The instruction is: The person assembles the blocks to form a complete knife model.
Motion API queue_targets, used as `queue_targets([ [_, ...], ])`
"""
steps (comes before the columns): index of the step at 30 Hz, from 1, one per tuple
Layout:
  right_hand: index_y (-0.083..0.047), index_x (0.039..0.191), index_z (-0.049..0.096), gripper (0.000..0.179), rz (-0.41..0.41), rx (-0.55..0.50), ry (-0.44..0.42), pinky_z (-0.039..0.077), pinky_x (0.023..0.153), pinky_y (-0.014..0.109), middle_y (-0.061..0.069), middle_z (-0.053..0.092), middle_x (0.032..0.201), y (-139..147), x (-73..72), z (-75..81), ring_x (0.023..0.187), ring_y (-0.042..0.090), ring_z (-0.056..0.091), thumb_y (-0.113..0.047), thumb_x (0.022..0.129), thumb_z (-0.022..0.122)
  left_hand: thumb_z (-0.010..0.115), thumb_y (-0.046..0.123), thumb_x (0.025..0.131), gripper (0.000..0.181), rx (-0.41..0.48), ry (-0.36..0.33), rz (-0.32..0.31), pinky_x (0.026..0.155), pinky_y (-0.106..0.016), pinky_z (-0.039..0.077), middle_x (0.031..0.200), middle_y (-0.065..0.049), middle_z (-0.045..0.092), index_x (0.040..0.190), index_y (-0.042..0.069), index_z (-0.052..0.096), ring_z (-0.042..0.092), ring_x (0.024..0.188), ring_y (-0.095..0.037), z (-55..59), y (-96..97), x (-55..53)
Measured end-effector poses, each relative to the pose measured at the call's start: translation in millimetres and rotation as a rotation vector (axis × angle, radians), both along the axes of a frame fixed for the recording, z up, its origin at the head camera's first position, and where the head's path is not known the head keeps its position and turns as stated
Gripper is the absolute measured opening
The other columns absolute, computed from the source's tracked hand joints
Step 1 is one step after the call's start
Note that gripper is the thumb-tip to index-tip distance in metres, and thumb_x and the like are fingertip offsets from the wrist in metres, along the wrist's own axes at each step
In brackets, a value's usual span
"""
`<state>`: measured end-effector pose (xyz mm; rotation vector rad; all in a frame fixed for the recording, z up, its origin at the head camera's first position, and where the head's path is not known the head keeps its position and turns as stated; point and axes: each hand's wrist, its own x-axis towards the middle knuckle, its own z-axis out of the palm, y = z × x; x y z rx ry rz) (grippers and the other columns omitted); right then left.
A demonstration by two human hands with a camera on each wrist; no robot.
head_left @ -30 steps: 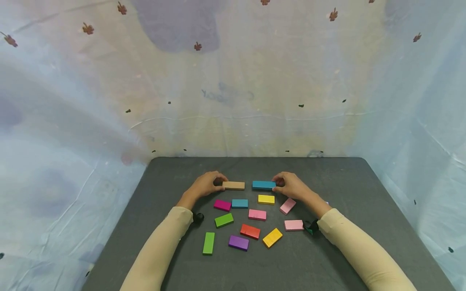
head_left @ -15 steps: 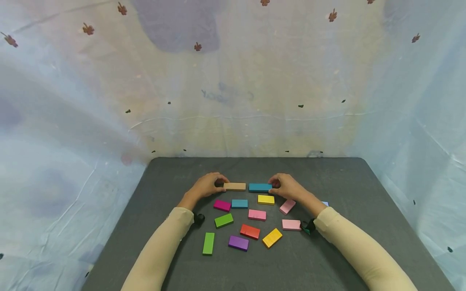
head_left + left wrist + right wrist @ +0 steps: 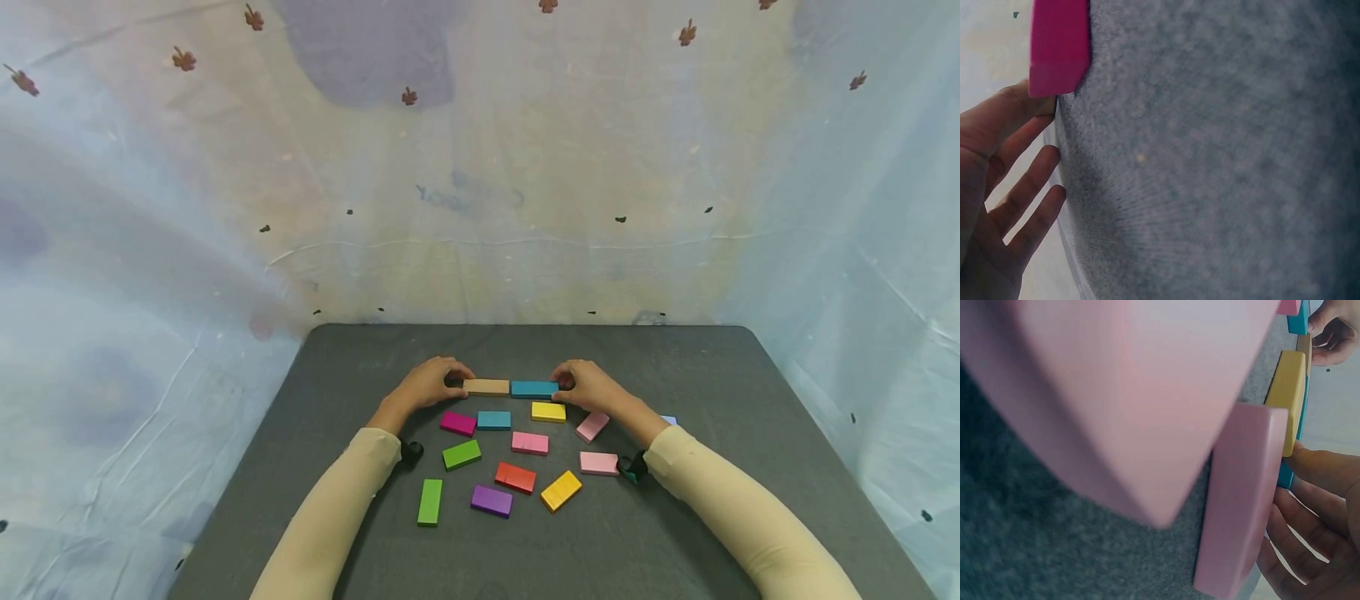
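Observation:
My left hand (image 3: pixel 429 384) pinches the left end of a tan wooden block (image 3: pixel 487 387) at the far part of the table. On the other side, my right hand (image 3: pixel 591 388) pinches the right end of a long blue block (image 3: pixel 533 390). The two blocks lie in line, their inner ends touching or nearly so. In the left wrist view a magenta block (image 3: pixel 1060 47) hides most of the tan block, and the last fingers of the left hand (image 3: pixel 1004 181) are spread. In the right wrist view the blue block (image 3: pixel 1285 475) shows partly behind a yellow block (image 3: pixel 1286 400).
Several coloured blocks lie scattered nearer me: a smaller blue one (image 3: pixel 493 420), red (image 3: pixel 515 477), purple (image 3: pixel 492 501), orange-yellow (image 3: pixel 561 491) and green (image 3: pixel 430 502). Pink blocks (image 3: pixel 598 463) lie close to the right wrist. Patterned sheeting (image 3: pixel 480 167) surrounds the dark table (image 3: pixel 382 350).
My right hand has slid the long blue block leftward and slightly nearer. The tan block has shifted a little right and nearer with my left hand. The gap between the blocks has closed.

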<state>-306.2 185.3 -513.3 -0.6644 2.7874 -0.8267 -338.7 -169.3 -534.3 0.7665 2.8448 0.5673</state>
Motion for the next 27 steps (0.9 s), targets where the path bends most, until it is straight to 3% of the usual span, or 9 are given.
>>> queue_targets([
  [27,0.001,0.124,0.074,0.031,0.006,0.004,0.000,0.060,0.093,0.047,0.011,0.072,0.110,-2.0,1.5,1.1,0.100,0.024,0.068,-0.013,0.097,0.082,0.084,0.034,0.096,0.037,0.029,-0.008,-0.001,0.120,-0.054,0.041,0.126,0.001,0.074,0.131,0.022,0.078,0.061,0.127,-0.025,-3.0,-1.4,0.0],
])
